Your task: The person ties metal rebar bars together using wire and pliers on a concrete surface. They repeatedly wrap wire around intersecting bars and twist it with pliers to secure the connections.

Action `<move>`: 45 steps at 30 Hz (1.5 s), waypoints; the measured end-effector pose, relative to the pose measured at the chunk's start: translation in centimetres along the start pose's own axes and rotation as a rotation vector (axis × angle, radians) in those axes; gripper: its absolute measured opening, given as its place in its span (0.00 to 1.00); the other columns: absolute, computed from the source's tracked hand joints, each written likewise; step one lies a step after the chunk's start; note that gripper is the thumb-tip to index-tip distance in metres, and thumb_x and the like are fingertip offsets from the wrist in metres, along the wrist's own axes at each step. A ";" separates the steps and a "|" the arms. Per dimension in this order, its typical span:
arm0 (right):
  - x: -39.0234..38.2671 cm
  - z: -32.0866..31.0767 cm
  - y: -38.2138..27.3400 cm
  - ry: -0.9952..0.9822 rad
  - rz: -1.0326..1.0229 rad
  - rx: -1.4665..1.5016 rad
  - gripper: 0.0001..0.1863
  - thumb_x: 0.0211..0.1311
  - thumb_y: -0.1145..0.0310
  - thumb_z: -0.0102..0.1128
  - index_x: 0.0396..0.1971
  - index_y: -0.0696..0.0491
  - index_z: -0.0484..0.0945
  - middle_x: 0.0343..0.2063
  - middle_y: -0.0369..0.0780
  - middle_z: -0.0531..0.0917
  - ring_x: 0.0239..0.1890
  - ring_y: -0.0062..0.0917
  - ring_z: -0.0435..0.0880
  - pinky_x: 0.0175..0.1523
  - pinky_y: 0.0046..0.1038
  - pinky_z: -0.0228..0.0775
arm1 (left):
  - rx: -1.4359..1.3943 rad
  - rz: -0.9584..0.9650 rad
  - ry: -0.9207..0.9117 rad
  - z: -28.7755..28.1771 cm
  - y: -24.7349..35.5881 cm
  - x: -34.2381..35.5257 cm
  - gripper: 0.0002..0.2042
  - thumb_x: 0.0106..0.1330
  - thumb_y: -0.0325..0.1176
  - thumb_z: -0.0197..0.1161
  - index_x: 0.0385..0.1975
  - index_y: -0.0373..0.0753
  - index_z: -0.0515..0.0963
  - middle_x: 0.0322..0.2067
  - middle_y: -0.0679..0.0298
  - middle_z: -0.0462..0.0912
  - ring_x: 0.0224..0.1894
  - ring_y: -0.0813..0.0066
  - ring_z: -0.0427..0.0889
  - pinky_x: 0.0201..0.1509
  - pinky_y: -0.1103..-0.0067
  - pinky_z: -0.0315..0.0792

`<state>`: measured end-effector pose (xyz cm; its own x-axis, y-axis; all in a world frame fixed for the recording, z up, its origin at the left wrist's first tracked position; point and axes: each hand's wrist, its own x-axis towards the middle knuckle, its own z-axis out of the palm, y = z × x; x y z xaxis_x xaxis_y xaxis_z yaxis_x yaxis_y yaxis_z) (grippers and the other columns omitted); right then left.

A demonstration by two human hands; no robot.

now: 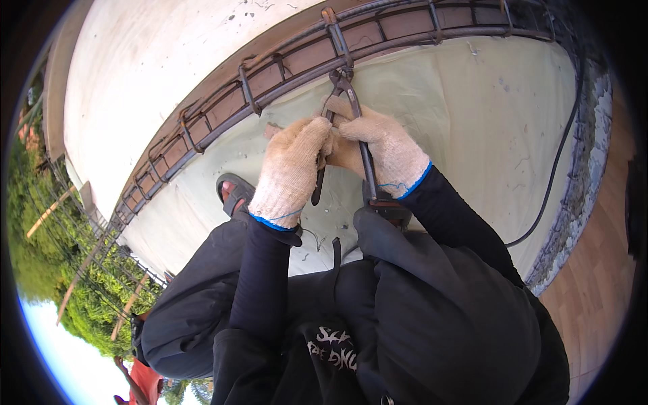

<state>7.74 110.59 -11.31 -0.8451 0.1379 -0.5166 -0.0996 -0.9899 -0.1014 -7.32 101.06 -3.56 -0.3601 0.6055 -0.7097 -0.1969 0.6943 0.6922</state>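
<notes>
Both my hands wear cream knit work gloves with blue cuffs. My left hand [287,165] is closed on one dark handle of a pair of steel pincers [367,165]. Around the other handle my right hand [395,145] is wrapped, its fingers partly hidden. The handles spread apart below the pincers' head, which points away from me. The jaws meet the long rusty bar of a rebar cage [290,85], right by the foot of a square stirrup [337,39]. Whether wire sits between the jaws is too small to tell.
Pale sheeting [405,88] covers the surface under me, where my sandalled foot [234,192] rests. A black cable [565,145] curves down the right, beside a rough concrete edge [574,223]. Beyond the cage rises a pale panel [155,61]. A person in red [145,378] appears lower left.
</notes>
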 end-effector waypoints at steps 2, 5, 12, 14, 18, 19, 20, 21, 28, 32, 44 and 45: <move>0.3 1.4 0.6 0.176 -0.055 -0.120 0.25 0.78 0.70 0.53 0.71 0.63 0.71 0.62 0.48 0.83 0.60 0.33 0.86 0.67 0.40 0.80 | 0.118 0.085 -0.022 -0.2 -0.3 0.1 0.18 0.84 0.41 0.56 0.30 0.36 0.79 0.29 0.66 0.78 0.32 0.76 0.73 0.39 0.77 0.68; 1.7 1.9 1.9 0.382 -0.104 -0.278 0.21 0.81 0.67 0.57 0.65 0.63 0.75 0.55 0.45 0.87 0.52 0.28 0.89 0.59 0.35 0.84 | 0.300 0.102 -0.083 -1.2 -0.4 -0.2 0.19 0.83 0.42 0.57 0.36 0.31 0.82 0.30 0.60 0.82 0.34 0.70 0.79 0.44 0.71 0.74; 2.1 1.8 2.6 0.457 -0.125 -0.071 0.17 0.82 0.65 0.55 0.59 0.60 0.78 0.47 0.43 0.87 0.46 0.29 0.88 0.53 0.34 0.83 | 0.243 0.011 -0.075 -1.4 0.8 -1.7 0.23 0.83 0.49 0.60 0.37 0.31 0.84 0.29 0.63 0.84 0.32 0.75 0.78 0.41 0.74 0.73; 2.1 1.8 2.5 0.469 -0.097 -0.004 0.14 0.81 0.65 0.54 0.55 0.59 0.78 0.44 0.43 0.86 0.44 0.31 0.87 0.52 0.35 0.82 | 0.140 -0.167 -0.084 -1.7 1.8 -2.0 0.25 0.84 0.52 0.59 0.37 0.33 0.85 0.29 0.66 0.84 0.32 0.78 0.76 0.39 0.76 0.71; 3.5 -1.5 4.1 0.193 -0.043 0.357 0.12 0.80 0.63 0.49 0.46 0.55 0.77 0.35 0.39 0.81 0.39 0.33 0.81 0.50 0.37 0.77 | 0.037 -0.313 -0.087 -3.7 0.7 -1.1 0.27 0.82 0.60 0.60 0.47 0.35 0.85 0.37 0.63 0.85 0.35 0.73 0.81 0.43 0.75 0.76; 3.3 -0.4 4.1 0.206 -0.078 0.340 0.12 0.80 0.62 0.48 0.45 0.55 0.77 0.34 0.39 0.80 0.38 0.33 0.80 0.49 0.38 0.76 | -0.021 -0.362 -0.071 -4.0 -0.4 -0.3 0.28 0.82 0.62 0.60 0.48 0.36 0.84 0.37 0.62 0.85 0.35 0.72 0.82 0.45 0.74 0.77; 3.2 0.3 4.0 0.209 -0.103 0.324 0.12 0.79 0.62 0.47 0.44 0.54 0.76 0.32 0.38 0.79 0.38 0.34 0.79 0.49 0.38 0.76 | -0.078 -0.405 -0.112 -4.0 -0.8 -0.3 0.30 0.80 0.64 0.60 0.50 0.37 0.83 0.42 0.61 0.85 0.39 0.70 0.84 0.48 0.71 0.79; 3.1 0.2 4.1 0.165 -0.057 0.358 0.13 0.79 0.62 0.47 0.44 0.54 0.76 0.32 0.39 0.79 0.38 0.34 0.79 0.49 0.39 0.76 | -0.127 -0.450 -0.160 -4.0 -1.1 -0.1 0.32 0.79 0.66 0.61 0.53 0.37 0.81 0.46 0.59 0.85 0.42 0.68 0.86 0.52 0.68 0.82; 3.8 1.3 4.4 0.415 -0.019 0.229 0.16 0.81 0.53 0.59 0.40 0.51 0.78 0.31 0.37 0.79 0.40 0.36 0.86 0.49 0.44 0.81 | -0.684 -0.740 -0.398 -4.0 -1.6 -0.9 0.29 0.80 0.65 0.62 0.63 0.45 0.74 0.52 0.61 0.83 0.51 0.63 0.89 0.53 0.68 0.87; 3.7 2.5 4.2 0.326 -0.054 -0.002 0.18 0.78 0.52 0.65 0.43 0.53 0.79 0.35 0.40 0.84 0.42 0.35 0.88 0.45 0.38 0.81 | -0.788 -0.938 -0.594 -4.9 -2.3 -1.2 0.23 0.83 0.57 0.60 0.58 0.42 0.75 0.45 0.59 0.81 0.42 0.69 0.83 0.39 0.74 0.82; 2.1 3.9 3.1 0.263 0.046 -0.115 0.19 0.75 0.48 0.70 0.42 0.51 0.83 0.31 0.35 0.83 0.34 0.27 0.87 0.48 0.35 0.87 | -0.099 -0.920 -0.534 -3.6 0.6 1.2 0.10 0.81 0.42 0.63 0.42 0.43 0.77 0.25 0.71 0.76 0.26 0.72 0.77 0.31 0.72 0.75; 3.3 2.5 4.3 0.367 0.022 -0.219 0.19 0.75 0.50 0.70 0.44 0.52 0.85 0.31 0.35 0.83 0.33 0.26 0.86 0.45 0.35 0.86 | -0.218 -0.976 -0.590 -5.0 -1.4 2.1 0.07 0.78 0.37 0.65 0.40 0.42 0.78 0.24 0.71 0.77 0.25 0.72 0.78 0.31 0.71 0.75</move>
<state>3.23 106.73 -11.33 -0.5988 0.1589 -0.7850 0.0641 -0.9675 -0.2447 -12.38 99.46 -5.37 0.5013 -0.0230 -0.8649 -0.3299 0.9191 -0.2157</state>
